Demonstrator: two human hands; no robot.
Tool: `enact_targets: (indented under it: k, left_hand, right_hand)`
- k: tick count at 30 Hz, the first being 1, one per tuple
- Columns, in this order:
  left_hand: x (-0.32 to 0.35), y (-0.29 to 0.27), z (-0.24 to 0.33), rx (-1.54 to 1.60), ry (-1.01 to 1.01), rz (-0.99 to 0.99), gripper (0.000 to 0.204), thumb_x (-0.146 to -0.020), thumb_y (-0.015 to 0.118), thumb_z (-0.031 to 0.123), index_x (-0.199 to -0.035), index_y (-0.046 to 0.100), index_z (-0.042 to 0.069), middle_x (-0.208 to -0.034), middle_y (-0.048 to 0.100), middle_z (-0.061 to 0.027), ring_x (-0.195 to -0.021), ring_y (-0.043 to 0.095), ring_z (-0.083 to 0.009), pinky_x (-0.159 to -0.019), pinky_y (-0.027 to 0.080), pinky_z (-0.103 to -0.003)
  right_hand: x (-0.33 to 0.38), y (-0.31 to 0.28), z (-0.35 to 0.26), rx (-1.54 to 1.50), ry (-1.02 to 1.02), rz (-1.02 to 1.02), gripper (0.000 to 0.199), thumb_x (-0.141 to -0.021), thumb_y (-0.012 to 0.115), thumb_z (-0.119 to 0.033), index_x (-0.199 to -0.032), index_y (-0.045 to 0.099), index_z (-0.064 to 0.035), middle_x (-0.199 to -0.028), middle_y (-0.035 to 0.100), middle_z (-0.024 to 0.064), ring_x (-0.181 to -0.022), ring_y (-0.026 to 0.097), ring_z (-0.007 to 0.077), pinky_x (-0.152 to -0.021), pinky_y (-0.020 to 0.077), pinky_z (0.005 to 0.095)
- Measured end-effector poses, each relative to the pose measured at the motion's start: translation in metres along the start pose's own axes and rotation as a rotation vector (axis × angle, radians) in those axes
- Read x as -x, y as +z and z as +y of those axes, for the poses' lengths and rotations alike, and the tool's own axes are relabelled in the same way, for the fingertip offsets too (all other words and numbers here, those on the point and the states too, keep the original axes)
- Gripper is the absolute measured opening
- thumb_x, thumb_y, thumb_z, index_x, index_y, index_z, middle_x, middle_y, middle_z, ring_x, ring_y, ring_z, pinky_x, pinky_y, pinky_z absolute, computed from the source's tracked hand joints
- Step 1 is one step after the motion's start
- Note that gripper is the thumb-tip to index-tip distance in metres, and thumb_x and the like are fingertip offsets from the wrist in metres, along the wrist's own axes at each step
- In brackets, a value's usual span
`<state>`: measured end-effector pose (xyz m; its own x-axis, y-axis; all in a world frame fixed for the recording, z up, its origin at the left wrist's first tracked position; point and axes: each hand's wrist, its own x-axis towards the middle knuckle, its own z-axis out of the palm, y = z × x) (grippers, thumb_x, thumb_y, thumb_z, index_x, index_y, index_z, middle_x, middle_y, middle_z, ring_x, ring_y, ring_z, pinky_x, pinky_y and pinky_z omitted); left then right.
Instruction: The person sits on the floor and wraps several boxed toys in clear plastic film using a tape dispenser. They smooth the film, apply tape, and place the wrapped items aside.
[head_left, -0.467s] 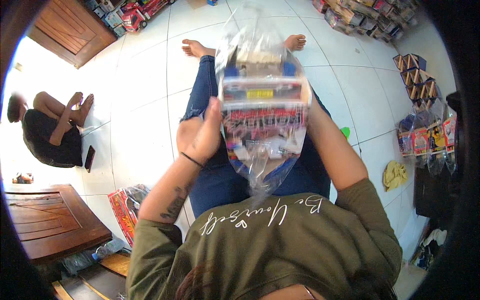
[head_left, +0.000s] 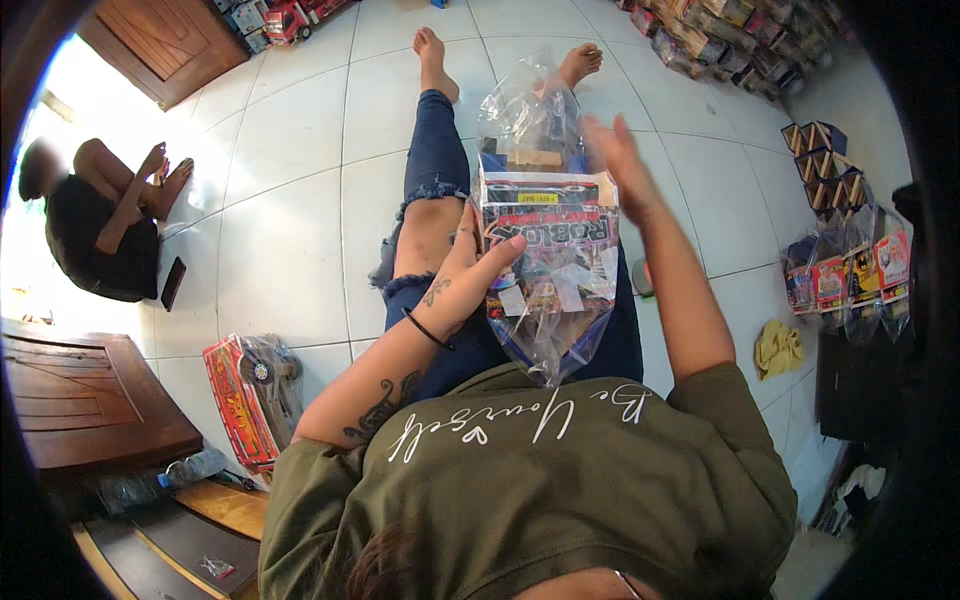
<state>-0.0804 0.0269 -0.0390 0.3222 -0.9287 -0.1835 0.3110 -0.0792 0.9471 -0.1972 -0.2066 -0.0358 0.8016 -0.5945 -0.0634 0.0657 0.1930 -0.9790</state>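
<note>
A toy package (head_left: pixel 552 262) in a clear plastic bag lies over my lap, its printed card facing up. Blue and wooden-coloured parts show through the plastic, and the loose bag end (head_left: pixel 527 95) sticks out toward my feet. My left hand (head_left: pixel 480 262) grips the package's left edge, thumb on top of the card; its other fingers are mostly hidden. Beside the upper right edge, my right hand (head_left: pixel 625 165) is raised with its fingers stretched out, holding nothing. That hand is slightly blurred.
A bagged toy truck (head_left: pixel 250 400) lies on the left, near a wooden panel (head_left: pixel 100 410). A person in black (head_left: pixel 100 245) sits far left by a phone (head_left: pixel 173 284). On the right are a yellow cloth (head_left: pixel 779 350), bagged toys (head_left: pixel 848 275) and stacked blue-and-wood frames (head_left: pixel 828 170).
My right hand has come away from the package's right side and opened. The package has shifted right and turned slightly, with my left thumb now over its card. My left leg has moved inward.
</note>
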Motion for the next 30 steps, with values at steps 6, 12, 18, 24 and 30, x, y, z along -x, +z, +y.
enact_targets:
  k: [6,12,18,24,30]
  left_hand:
    - [-0.018,-0.016,0.007,-0.490,0.162,0.146,0.109,-0.083,0.070,0.046,-0.144,0.007,-0.019,-0.146,0.028,-0.0357,-0.132,0.041,-0.0341,-0.103,0.041,-0.035]
    - [-0.071,-0.037,0.060,-0.823,0.612,0.237,0.084,-0.081,0.069,0.048,-0.139,0.039,-0.004,-0.119,0.058,-0.0275,-0.099,0.064,-0.0341,-0.088,0.051,-0.035]
    - [-0.132,-0.008,0.112,-1.110,0.551,0.030,0.049,-0.081,0.071,0.035,-0.114,0.064,0.000,-0.097,0.069,-0.0182,-0.076,0.069,-0.0255,-0.071,0.054,-0.033]
    - [-0.018,-0.003,0.073,-0.894,0.955,0.128,0.074,-0.071,0.076,0.017,-0.134,0.042,-0.002,-0.126,0.054,-0.0220,-0.114,0.056,-0.0375,-0.097,0.046,-0.042]
    - [0.048,0.033,0.000,-1.727,0.912,-0.179,0.074,-0.081,0.057,0.033,-0.149,0.034,0.012,-0.156,0.027,-0.0169,-0.145,0.022,-0.0374,-0.114,0.008,-0.063]
  right_hand:
    - [-0.066,0.039,-0.125,1.167,0.038,-0.414,0.071,-0.084,0.071,-0.039,-0.139,0.040,-0.0055,-0.146,0.042,0.0133,-0.130,0.043,0.0248,-0.103,0.0394,0.0361]
    - [-0.025,0.026,-0.123,0.711,-0.372,-0.178,0.055,-0.083,0.072,-0.034,-0.124,0.052,-0.0030,-0.123,0.056,0.0135,-0.110,0.055,0.0264,-0.090,0.0460,0.0359]
    - [-0.013,0.030,-0.057,0.828,-0.203,-0.360,0.065,-0.083,0.073,-0.042,-0.133,0.054,-0.0050,-0.117,0.065,0.0138,-0.109,0.061,0.0230,-0.093,0.0472,0.0327]
    - [-0.017,0.031,-0.058,0.805,-0.153,-0.434,0.038,-0.097,0.057,-0.040,-0.115,0.070,-0.0089,-0.104,0.070,0.0113,-0.095,0.063,0.0165,-0.086,0.0486,0.0307]
    - [-0.008,0.045,-0.056,0.739,-0.352,-0.390,0.033,-0.098,0.056,-0.032,-0.115,0.069,-0.0065,-0.097,0.071,0.0097,-0.088,0.062,0.0125,-0.081,0.0488,0.0281]
